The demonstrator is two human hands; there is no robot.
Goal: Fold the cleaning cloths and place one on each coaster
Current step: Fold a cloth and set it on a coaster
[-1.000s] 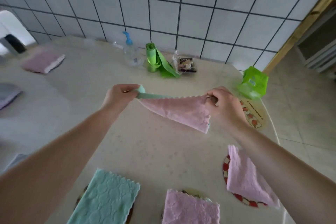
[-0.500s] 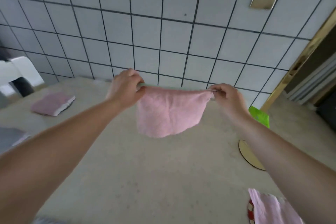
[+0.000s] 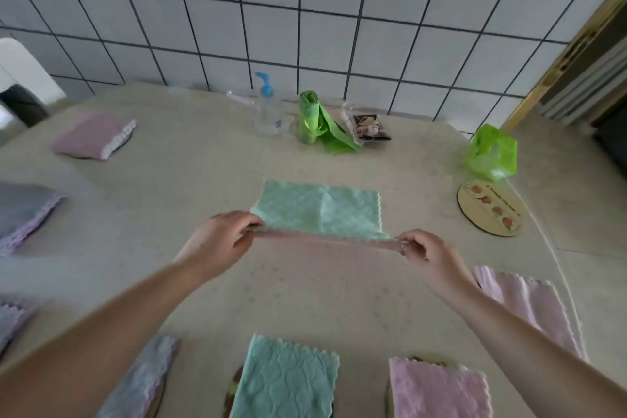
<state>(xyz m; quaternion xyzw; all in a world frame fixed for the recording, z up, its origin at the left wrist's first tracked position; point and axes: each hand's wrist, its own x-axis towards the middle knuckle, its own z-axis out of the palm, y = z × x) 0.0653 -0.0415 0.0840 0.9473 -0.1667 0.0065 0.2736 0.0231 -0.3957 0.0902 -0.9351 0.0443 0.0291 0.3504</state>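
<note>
Lowered since half a second ago: two-sided cloth [image 3: 322, 214], then hanging pink in the air, now spread mint-side up on table [image 3: 190, 166]. Near edge pinched at both corners, left hand [image 3: 220, 241] and right hand [image 3: 424, 253]. Mid-fold. Next: carry near edge over to far edge, align, then onto bare coaster [image 3: 488, 207] at right.

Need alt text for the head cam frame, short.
Two hands, left hand and right hand, pinch the near edge of a green-and-pink cloth spread on a table. Folded cloths lie nearby; one bare coaster sits at right.
</note>
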